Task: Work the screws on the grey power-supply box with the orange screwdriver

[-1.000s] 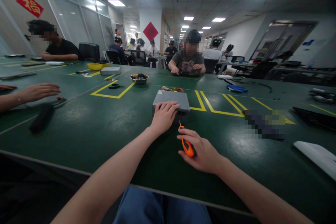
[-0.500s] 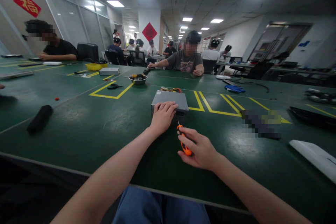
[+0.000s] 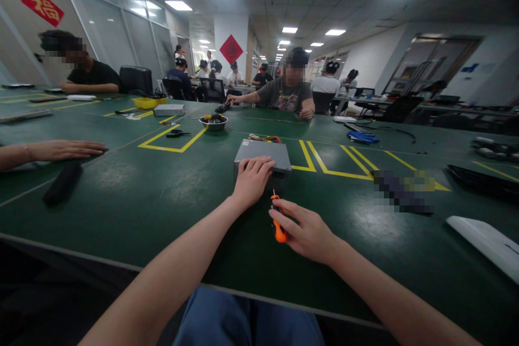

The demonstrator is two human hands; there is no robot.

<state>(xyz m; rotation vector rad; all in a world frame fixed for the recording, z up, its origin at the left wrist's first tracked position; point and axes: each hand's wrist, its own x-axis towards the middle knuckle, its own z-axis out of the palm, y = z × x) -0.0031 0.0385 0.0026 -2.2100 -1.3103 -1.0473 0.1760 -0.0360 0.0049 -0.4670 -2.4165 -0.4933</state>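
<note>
My right hand gripped an orange-handled screwdriver, its thin shaft pointing up toward the near end of the flat grey metal case, with the tip just short of it. That was the risky spot: my left hand lay open and palm-down on the case, close to where the tip pointed, so a slip could have jabbed my fingers or scratched the metal. My fingers looked lightly curled over the handle, so the tool could also have twisted or dropped. The case sat on the green desk, steadied only by my palm, and a hard push could have slid it back into the bundle of coloured wires just behind it. The case looked closed and plain on top, with a dark opening at its near end, too dim to make out.
</note>
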